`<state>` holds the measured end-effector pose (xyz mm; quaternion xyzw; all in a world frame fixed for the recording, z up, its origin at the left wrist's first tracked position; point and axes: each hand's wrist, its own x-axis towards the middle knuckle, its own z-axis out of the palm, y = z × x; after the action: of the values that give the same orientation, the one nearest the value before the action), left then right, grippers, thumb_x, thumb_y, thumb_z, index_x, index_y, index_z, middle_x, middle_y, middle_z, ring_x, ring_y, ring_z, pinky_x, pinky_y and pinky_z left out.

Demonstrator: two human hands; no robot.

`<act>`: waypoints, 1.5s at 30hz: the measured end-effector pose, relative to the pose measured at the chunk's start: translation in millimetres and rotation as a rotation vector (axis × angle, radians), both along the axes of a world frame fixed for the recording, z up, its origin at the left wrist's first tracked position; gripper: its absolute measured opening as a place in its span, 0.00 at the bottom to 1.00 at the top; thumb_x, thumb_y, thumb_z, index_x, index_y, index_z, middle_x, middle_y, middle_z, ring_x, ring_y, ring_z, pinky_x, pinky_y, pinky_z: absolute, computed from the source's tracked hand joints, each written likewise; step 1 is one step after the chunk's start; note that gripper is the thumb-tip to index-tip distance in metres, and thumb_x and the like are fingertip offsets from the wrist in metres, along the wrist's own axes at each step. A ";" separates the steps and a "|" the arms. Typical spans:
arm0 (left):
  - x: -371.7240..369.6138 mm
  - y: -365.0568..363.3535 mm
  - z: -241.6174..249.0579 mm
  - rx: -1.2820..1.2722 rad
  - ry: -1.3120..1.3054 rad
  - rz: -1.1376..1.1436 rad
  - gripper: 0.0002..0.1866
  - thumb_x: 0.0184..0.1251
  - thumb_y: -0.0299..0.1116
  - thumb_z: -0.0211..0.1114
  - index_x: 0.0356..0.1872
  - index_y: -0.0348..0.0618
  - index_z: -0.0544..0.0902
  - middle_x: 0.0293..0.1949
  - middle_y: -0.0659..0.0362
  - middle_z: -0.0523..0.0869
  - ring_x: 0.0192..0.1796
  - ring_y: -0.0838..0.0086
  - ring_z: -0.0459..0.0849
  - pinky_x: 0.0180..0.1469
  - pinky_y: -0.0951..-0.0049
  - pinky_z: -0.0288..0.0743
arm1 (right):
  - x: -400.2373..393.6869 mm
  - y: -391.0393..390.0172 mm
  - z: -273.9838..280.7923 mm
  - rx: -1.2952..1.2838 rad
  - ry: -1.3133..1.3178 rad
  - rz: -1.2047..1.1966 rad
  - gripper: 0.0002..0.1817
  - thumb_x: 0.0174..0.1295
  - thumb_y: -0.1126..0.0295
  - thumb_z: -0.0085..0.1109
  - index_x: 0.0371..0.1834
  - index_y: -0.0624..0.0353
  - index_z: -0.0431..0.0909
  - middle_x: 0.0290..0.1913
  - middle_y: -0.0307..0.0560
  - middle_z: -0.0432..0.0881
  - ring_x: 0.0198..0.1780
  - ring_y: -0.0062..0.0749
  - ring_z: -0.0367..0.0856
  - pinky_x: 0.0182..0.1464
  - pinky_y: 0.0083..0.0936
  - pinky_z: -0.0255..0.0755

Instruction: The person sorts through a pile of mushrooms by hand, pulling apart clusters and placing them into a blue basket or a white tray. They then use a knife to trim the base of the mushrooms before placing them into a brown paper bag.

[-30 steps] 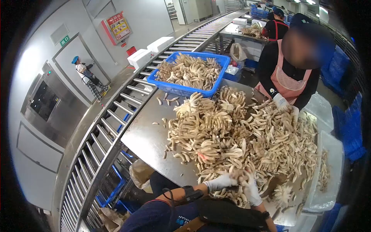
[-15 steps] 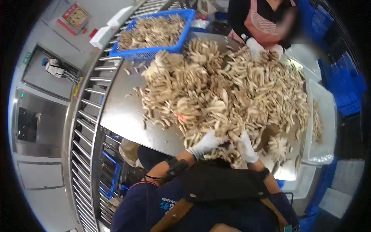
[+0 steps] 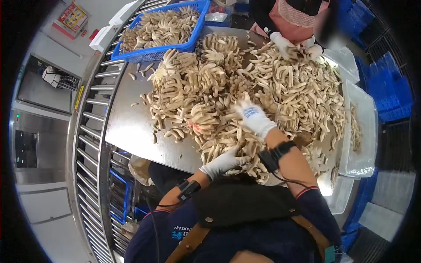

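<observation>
A large heap of pale brown, finger-shaped mushrooms [image 3: 302, 90] lies on the metal table [image 3: 127, 127], some of them in joined clusters. At the near edge of the heap, my left hand [image 3: 226, 163], in a white glove, lies against loose mushrooms with its thumb apart from its fingers. My right hand [image 3: 255, 117], also gloved, reaches over the middle of the heap. Its fingertips are blurred among the mushrooms, so whatever they touch or hold is unclear. Left of it is a cluster with a reddish mark [image 3: 202, 119].
A blue basket [image 3: 197, 37] full of mushrooms stands at the back left. Along the left side runs a roller conveyor [image 3: 94, 131]. Across the table a person in a pink apron [image 3: 294, 17] handles mushrooms with gloved hands. At right is a plastic-lined white container [image 3: 364, 149] with some mushrooms.
My right hand has moved away from my left, forward and left over the heap. My left hand has shifted slightly left. The whole view has shifted a little.
</observation>
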<state>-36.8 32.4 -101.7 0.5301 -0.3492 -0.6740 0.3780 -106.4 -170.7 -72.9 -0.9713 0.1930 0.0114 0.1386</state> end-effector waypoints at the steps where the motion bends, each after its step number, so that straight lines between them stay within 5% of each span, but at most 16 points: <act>1: 9.1 -4.0 6.1 0.009 -0.030 0.000 0.37 0.72 0.38 0.63 0.77 0.45 0.55 0.63 0.51 0.75 0.59 0.74 0.75 0.60 0.74 0.72 | 2.5 -5.0 -7.5 0.114 -0.040 -0.048 0.29 0.59 0.64 0.59 0.65 0.60 0.68 0.57 0.62 0.77 0.60 0.51 0.75 0.64 0.38 0.67; 4: 45.4 -8.9 6.9 -0.014 -0.268 0.207 0.36 0.73 0.42 0.62 0.76 0.44 0.57 0.64 0.51 0.75 0.65 0.65 0.74 0.62 0.71 0.72 | -18.1 -12.5 -13.7 0.452 -0.229 -0.232 0.25 0.62 0.66 0.56 0.62 0.61 0.68 0.55 0.66 0.78 0.55 0.56 0.78 0.58 0.38 0.72; 8: 30.2 -36.9 36.2 0.087 0.449 0.567 0.24 0.78 0.38 0.54 0.69 0.39 0.66 0.61 0.53 0.78 0.62 0.68 0.76 0.65 0.70 0.70 | -41.9 37.7 25.7 0.731 -0.454 -0.340 0.25 0.63 0.64 0.56 0.60 0.67 0.67 0.51 0.67 0.78 0.52 0.54 0.79 0.55 0.36 0.71; 10: 19.2 -57.5 25.0 -0.080 0.604 0.591 0.20 0.78 0.35 0.52 0.66 0.39 0.70 0.57 0.56 0.79 0.60 0.73 0.77 0.64 0.72 0.70 | -48.3 60.6 43.7 0.585 -0.377 -0.374 0.18 0.62 0.67 0.55 0.53 0.67 0.70 0.43 0.55 0.79 0.49 0.38 0.81 0.51 0.32 0.73; 13: 22.0 -64.3 17.0 -0.322 0.793 0.426 0.17 0.77 0.39 0.56 0.59 0.41 0.73 0.52 0.59 0.81 0.57 0.73 0.79 0.63 0.70 0.72 | -76.6 48.1 37.0 1.228 -0.718 -0.657 0.11 0.64 0.71 0.55 0.47 0.65 0.72 0.42 0.44 0.78 0.44 0.26 0.77 0.51 0.24 0.73; 19: 11.8 -46.2 37.2 -0.027 0.545 0.738 0.17 0.75 0.37 0.59 0.58 0.39 0.72 0.54 0.56 0.81 0.54 0.68 0.82 0.58 0.62 0.78 | -80.8 56.2 30.9 1.131 -0.649 -0.606 0.19 0.67 0.66 0.58 0.54 0.69 0.73 0.47 0.46 0.78 0.48 0.28 0.76 0.53 0.23 0.71; 23: 8.8 -27.0 5.5 -0.037 0.046 0.332 0.19 0.74 0.34 0.60 0.60 0.38 0.69 0.49 0.53 0.83 0.52 0.67 0.84 0.53 0.63 0.82 | -73.1 73.6 17.5 1.433 -0.773 -0.474 0.16 0.68 0.66 0.56 0.51 0.70 0.74 0.44 0.44 0.78 0.46 0.24 0.75 0.50 0.23 0.71; 26: 16.3 -32.1 15.4 0.063 0.361 0.816 0.18 0.74 0.34 0.60 0.59 0.38 0.71 0.48 0.54 0.84 0.50 0.71 0.83 0.50 0.67 0.81 | -70.3 66.5 11.8 1.323 -0.767 -0.557 0.17 0.69 0.65 0.57 0.51 0.69 0.74 0.42 0.42 0.77 0.46 0.24 0.75 0.51 0.23 0.72; 29: 14.4 -22.1 22.2 0.090 0.048 0.362 0.17 0.73 0.37 0.62 0.54 0.36 0.75 0.46 0.55 0.84 0.49 0.75 0.81 0.49 0.72 0.79 | -62.0 76.9 7.6 1.697 -0.860 -0.449 0.17 0.66 0.72 0.59 0.56 0.67 0.71 0.46 0.40 0.74 0.48 0.22 0.72 0.48 0.19 0.69; 32: 19.7 -32.3 34.0 0.190 0.315 0.736 0.13 0.74 0.36 0.60 0.51 0.37 0.77 0.43 0.60 0.83 0.46 0.77 0.80 0.54 0.76 0.74 | -59.9 66.2 17.1 1.618 -0.891 -0.516 0.18 0.66 0.74 0.58 0.59 0.66 0.71 0.48 0.40 0.75 0.50 0.21 0.73 0.50 0.18 0.68; 36: 23.5 -21.2 14.3 -0.109 0.080 -0.011 0.12 0.74 0.36 0.59 0.48 0.37 0.79 0.40 0.60 0.85 0.46 0.76 0.81 0.51 0.75 0.75 | -56.6 66.9 -0.8 1.645 -0.719 -0.467 0.18 0.65 0.77 0.58 0.58 0.66 0.72 0.43 0.42 0.81 0.42 0.24 0.80 0.47 0.23 0.77; 38: 34.4 -30.1 53.7 -0.036 -0.355 0.129 0.15 0.77 0.35 0.54 0.53 0.35 0.79 0.44 0.58 0.86 0.43 0.75 0.83 0.48 0.74 0.77 | -53.6 51.0 10.4 1.713 -0.639 -0.455 0.18 0.65 0.74 0.57 0.57 0.66 0.71 0.37 0.43 0.82 0.37 0.25 0.81 0.45 0.22 0.78; 40: 41.7 -26.6 16.7 -0.051 0.240 0.664 0.16 0.76 0.36 0.55 0.53 0.33 0.79 0.45 0.55 0.87 0.42 0.72 0.84 0.48 0.72 0.78 | -47.9 41.2 25.7 1.798 -0.702 -0.444 0.20 0.62 0.75 0.62 0.56 0.67 0.68 0.41 0.45 0.79 0.34 0.28 0.81 0.32 0.17 0.77; 42: 50.1 -23.2 16.3 0.027 0.118 0.480 0.16 0.74 0.32 0.59 0.57 0.33 0.77 0.48 0.58 0.85 0.50 0.76 0.81 0.56 0.75 0.74 | -45.5 10.5 34.5 1.296 -0.081 -0.080 0.31 0.57 0.69 0.69 0.62 0.63 0.66 0.45 0.46 0.79 0.46 0.29 0.80 0.46 0.26 0.77; 44: 44.7 -21.5 33.6 -0.001 -0.103 0.320 0.21 0.72 0.33 0.60 0.62 0.33 0.74 0.52 0.56 0.84 0.53 0.76 0.80 0.59 0.75 0.72 | -35.0 -31.7 2.3 1.054 0.058 0.034 0.30 0.58 0.67 0.67 0.64 0.58 0.68 0.55 0.49 0.78 0.54 0.39 0.79 0.57 0.34 0.73; 45: 46.6 -21.4 29.3 0.024 -0.070 0.271 0.27 0.71 0.34 0.62 0.67 0.32 0.69 0.56 0.54 0.81 0.56 0.75 0.78 0.61 0.73 0.70 | -28.9 -36.0 -0.2 0.538 -0.009 -0.037 0.27 0.59 0.68 0.64 0.63 0.58 0.70 0.58 0.52 0.76 0.56 0.44 0.78 0.59 0.35 0.72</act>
<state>9.8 11.0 -72.4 0.6001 -0.2791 -0.6020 0.4467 -135.3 -206.7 -73.1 -0.8958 0.2004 0.0552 0.3928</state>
